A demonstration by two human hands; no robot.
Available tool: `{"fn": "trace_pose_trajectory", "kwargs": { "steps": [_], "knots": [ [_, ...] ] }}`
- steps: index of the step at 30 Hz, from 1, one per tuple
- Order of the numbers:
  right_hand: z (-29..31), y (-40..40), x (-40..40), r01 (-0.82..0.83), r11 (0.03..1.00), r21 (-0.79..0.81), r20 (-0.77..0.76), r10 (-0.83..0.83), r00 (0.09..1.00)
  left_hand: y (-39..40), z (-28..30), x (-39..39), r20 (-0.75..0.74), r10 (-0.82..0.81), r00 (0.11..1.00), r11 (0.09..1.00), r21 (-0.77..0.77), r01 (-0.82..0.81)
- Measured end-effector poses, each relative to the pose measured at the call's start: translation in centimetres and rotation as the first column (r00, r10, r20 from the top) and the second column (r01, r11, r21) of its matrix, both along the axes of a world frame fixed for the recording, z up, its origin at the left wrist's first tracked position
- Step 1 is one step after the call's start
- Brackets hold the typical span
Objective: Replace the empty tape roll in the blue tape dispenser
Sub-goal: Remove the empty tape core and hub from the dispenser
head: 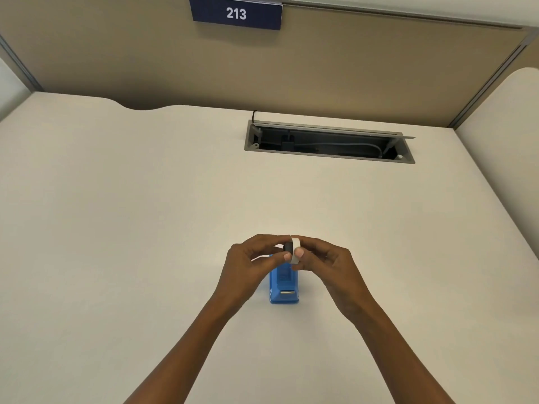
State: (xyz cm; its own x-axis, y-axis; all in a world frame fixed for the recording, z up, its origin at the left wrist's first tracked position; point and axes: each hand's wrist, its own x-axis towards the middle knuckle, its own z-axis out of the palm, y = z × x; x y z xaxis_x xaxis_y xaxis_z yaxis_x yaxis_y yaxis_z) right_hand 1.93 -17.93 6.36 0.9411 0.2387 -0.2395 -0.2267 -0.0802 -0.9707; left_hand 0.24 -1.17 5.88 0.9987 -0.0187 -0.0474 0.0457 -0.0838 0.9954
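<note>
The blue tape dispenser (284,287) stands on the pale desk (145,214), its cutter end toward me and its far end hidden behind my fingers. Just above it both hands meet. My right hand (323,265) pinches a thin white tape ring (295,249) between thumb and fingers. My left hand (250,262) grips a small black hub (288,246) that sits at the ring's left side. I cannot tell whether the hub is inside the ring or just beside it.
An open cable hatch (329,142) with a raised metal lid is set into the desk at the back right. A beige partition (320,68) carries a blue sign reading 213 (236,13). A second desk surface (510,126) adjoins at the right.
</note>
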Motion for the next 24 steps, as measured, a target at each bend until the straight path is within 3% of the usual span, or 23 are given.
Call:
{"fn": "trace_pose_trajectory", "kwargs": {
  "steps": [14,24],
  "knots": [
    [-0.5,0.3,-0.2,0.089,0.996,-0.02,0.009,-0.089,0.996,-1.0,0.0,-0.1,0.002,0.062,0.998,0.998,0.026,-0.062],
    [-0.3,0.2,-0.3,0.069,0.998,0.015,0.048,-0.069,0.996,-0.7,0.0,-0.3,-0.056,0.069,0.996,0.996,-0.059,-0.072]
  ]
}}
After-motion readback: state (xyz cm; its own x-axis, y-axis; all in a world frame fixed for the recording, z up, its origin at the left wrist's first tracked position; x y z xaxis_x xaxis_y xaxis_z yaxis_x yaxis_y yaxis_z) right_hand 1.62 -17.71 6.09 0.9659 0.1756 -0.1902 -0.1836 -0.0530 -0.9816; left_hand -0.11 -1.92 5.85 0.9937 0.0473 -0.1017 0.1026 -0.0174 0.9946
